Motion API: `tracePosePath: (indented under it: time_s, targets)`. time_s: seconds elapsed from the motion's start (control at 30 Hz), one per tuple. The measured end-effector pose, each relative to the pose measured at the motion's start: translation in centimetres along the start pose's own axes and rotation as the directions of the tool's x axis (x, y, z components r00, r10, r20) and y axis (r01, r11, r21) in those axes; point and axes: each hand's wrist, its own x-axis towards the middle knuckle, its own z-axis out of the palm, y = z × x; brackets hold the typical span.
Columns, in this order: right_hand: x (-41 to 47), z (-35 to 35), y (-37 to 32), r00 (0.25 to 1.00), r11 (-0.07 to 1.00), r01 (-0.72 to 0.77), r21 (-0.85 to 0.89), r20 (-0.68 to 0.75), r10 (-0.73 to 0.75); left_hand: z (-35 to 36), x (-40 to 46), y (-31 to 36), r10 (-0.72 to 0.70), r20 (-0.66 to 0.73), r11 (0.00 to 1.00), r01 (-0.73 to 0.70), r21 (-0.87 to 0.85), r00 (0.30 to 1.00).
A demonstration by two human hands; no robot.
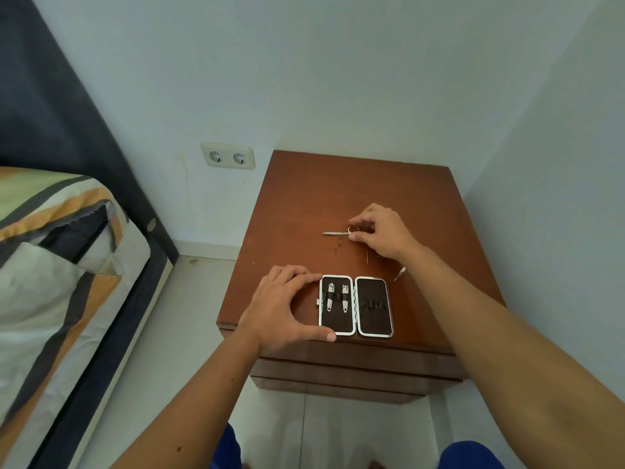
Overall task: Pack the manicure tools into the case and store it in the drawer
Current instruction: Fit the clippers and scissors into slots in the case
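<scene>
The manicure case [356,306] lies open and flat near the front edge of a brown wooden nightstand [304,198]. Its two halves sit side by side, both lined in dark material with a pale metal rim. The left half holds two nail clippers [337,297], each tucked upright under a dark strap. The right half shows only its empty strap loops.

The left hand [284,309] braces the case from the left side: the fingertips touch the upper left corner and the thumb lies along the lower left edge, with the fingers curved around that side.

Farther back on the nightstand, well apart from the case, lie small scissors [338,232] with the blades pointing left. The right hand [380,233] pinches their ring handles between thumb and fingers. I cannot tell whether the scissors rest on the wood or are slightly raised.

Just under the right wrist, a thin metal tool [367,256] lies on the wood, mostly hidden. Another small metal tool [400,273] pokes out beside the right forearm, near the upper right corner of the case.

The nightstand stands in a corner of pale walls. A double wall socket [228,156] sits on the wall to its left. A bed [67,265] with striped bedding and a dark headboard fills the left side. The floor is pale tile.
</scene>
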Motion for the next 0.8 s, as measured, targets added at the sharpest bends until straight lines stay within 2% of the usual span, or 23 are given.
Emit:
tracePosePath:
  time_s: [0.17,0.33,0.43,0.53,0.67,0.8]
  targets:
    - [-0.1,0.1,0.0,1.0,0.999,0.022,-0.023,0.02,-0.021,0.1,0.0,0.0,0.007,-0.002,1.0,-0.007,0.004,1.0]
    - [-0.9,-0.1,-0.5,0.998,0.994,-0.055,0.099,-0.028,0.058,0.1,0.0,0.0,0.007,-0.013,1.0,-0.007,0.011,1.0]
    - [-1.6,-0.6,-1.1,0.994,0.988,-0.049,0.149,-0.093,0.063,0.1,0.0,-0.1,0.009,-0.014,1.0,-0.009,0.009,1.0]
    - [-3.2,-1.4,-2.2,0.982,0.963,-0.064,0.261,-0.154,0.107,0.2,0.0,-0.2,-0.002,-0.002,1.0,0.002,0.009,1.0]
    - [-6.6,-1.5,-3.5,0.958,0.88,-0.084,0.467,-0.204,0.2,0.2,0.1,-0.3,0.003,-0.006,1.0,-0.003,0.009,1.0]
    - [-10.8,-0.6,-4.3,0.939,0.818,-0.108,0.565,-0.213,0.271,0.1,0.0,-0.1,0.025,-0.028,1.0,-0.025,0.006,0.999]
